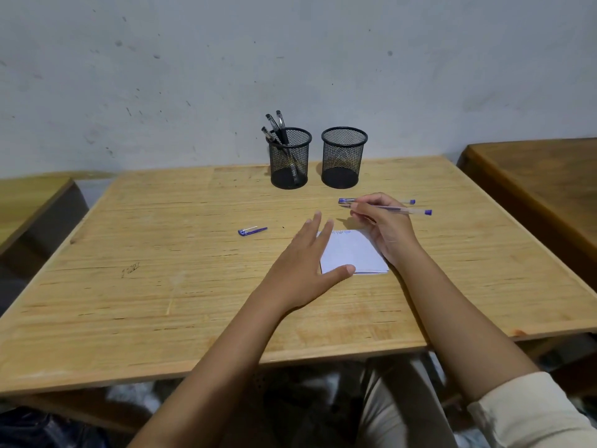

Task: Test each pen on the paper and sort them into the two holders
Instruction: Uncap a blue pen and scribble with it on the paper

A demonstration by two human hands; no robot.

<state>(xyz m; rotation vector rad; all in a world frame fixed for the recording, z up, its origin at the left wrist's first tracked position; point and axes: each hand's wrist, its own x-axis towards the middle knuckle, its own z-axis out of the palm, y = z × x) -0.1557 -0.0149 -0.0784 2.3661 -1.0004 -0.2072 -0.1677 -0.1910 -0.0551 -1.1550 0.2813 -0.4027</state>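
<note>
Left hand (303,270) flat by square paper (352,250), right hand (384,227) round clear pen (407,211)

Light wooden table (161,253) w/ streaky grain, back edge at the wall. At the back, near centre, two black wire-mesh cylindrical holders stand upright side by side, not touching: L holder (289,163), R holder (343,160). Just in front of the R one lies a clear pen w/ blue cap (345,200). Mid-table is a small white paper pad (352,253), flat, blue scribbles at its far edge. Well L of it lies a loose blue pen cap w/ clip (252,230).
</note>
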